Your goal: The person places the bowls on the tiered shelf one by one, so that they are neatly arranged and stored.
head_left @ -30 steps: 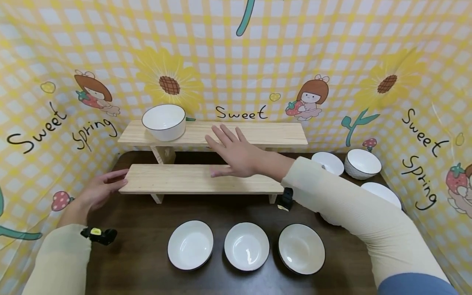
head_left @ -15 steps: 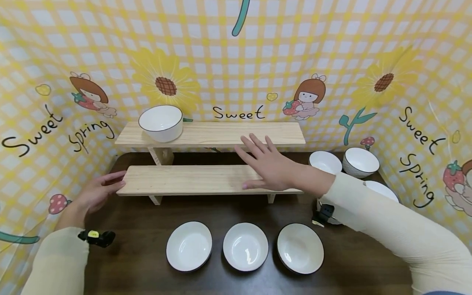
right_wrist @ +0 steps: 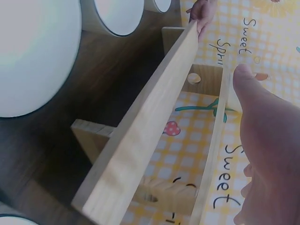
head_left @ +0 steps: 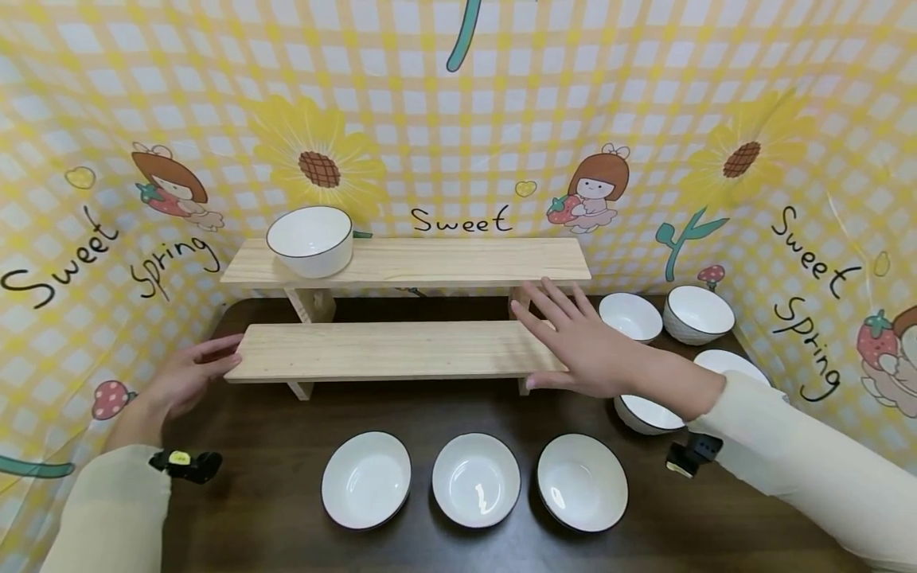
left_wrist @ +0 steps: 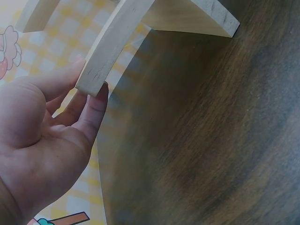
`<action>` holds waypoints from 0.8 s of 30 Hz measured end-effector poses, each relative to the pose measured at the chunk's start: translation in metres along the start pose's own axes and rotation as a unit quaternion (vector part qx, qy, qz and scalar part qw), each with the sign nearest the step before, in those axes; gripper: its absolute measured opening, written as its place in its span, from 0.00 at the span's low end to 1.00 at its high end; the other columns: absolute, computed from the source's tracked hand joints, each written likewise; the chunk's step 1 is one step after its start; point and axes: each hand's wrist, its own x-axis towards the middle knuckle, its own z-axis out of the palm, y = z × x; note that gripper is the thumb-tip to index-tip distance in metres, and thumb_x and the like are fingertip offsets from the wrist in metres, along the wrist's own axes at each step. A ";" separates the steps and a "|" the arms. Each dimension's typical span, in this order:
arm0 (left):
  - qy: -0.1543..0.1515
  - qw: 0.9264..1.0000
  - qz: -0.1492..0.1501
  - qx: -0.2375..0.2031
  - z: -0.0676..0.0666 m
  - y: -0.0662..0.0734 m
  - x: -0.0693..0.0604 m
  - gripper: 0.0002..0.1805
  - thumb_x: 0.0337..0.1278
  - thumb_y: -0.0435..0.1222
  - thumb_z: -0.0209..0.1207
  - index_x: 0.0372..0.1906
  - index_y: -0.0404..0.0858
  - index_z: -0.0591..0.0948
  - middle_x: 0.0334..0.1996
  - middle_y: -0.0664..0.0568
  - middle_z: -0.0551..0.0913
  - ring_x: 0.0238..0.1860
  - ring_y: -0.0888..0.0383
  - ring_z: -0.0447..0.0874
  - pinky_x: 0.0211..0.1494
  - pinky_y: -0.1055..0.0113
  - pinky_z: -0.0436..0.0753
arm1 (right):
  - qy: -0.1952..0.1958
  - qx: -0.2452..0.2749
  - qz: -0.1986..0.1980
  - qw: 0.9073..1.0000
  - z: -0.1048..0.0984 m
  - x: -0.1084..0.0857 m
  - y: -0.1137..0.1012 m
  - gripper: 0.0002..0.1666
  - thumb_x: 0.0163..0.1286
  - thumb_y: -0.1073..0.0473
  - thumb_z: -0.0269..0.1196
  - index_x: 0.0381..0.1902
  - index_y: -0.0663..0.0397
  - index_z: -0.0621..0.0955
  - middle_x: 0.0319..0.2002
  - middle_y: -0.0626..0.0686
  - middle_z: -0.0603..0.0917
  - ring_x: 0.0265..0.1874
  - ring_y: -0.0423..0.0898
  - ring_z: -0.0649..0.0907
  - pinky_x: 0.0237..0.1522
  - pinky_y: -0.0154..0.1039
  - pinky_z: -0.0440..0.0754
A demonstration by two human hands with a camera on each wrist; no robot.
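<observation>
A two-step wooden shelf has a lower board (head_left: 372, 350) in front and an upper board (head_left: 466, 259) behind it. My left hand (head_left: 188, 376) pinches the left end of the lower board, with the thumb on one face and fingers on the other in the left wrist view. My right hand (head_left: 583, 350) spreads its fingers over the right end of that board, covering its corner; in the right wrist view a gap shows between hand and lower board. One white bowl (head_left: 311, 243) with a dark rim stands at the left of the upper board.
On the dark table (head_left: 251, 509), a left bowl (head_left: 367, 480), a middle bowl (head_left: 476, 480) and a right bowl (head_left: 582, 482) line up in front of the shelf. Several more bowls, among them a patterned one (head_left: 698, 316), cluster at the right. Checked cloth (head_left: 444, 143) surrounds the table's back and sides.
My right hand has swept rightward from over the middle of the shelf to the lower board's right end. The left hand keeps its grip. The view has shifted slightly.
</observation>
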 end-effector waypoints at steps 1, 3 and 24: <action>0.001 1.000 0.001 -0.001 0.000 -0.001 0.000 0.43 0.69 0.49 0.63 0.79 0.33 0.60 0.57 0.65 0.75 0.47 0.80 0.75 0.50 0.78 0.75 | -0.001 -0.002 0.004 1.000 0.001 -0.004 0.001 0.57 0.70 0.33 0.62 0.82 0.55 0.51 0.81 0.65 0.44 0.79 0.66 0.41 0.72 0.72 0.41; 0.003 1.000 0.001 -0.001 0.000 -0.001 0.000 0.43 0.69 0.49 0.63 0.79 0.33 0.60 0.54 0.69 0.75 0.47 0.80 0.75 0.50 0.79 0.75 | -0.005 0.002 0.013 1.000 0.002 -0.012 0.003 0.57 0.70 0.33 0.63 0.82 0.55 0.51 0.81 0.65 0.43 0.79 0.65 0.39 0.72 0.71 0.40; -0.018 0.997 0.028 -0.063 0.001 -0.002 0.000 0.35 0.71 0.41 0.62 0.77 0.39 0.66 0.46 0.80 0.77 0.47 0.79 0.77 0.49 0.80 0.76 | 0.025 0.041 0.116 0.992 0.032 -0.102 0.019 0.55 0.70 0.37 0.65 0.81 0.60 0.55 0.80 0.67 0.47 0.78 0.69 0.44 0.72 0.72 0.39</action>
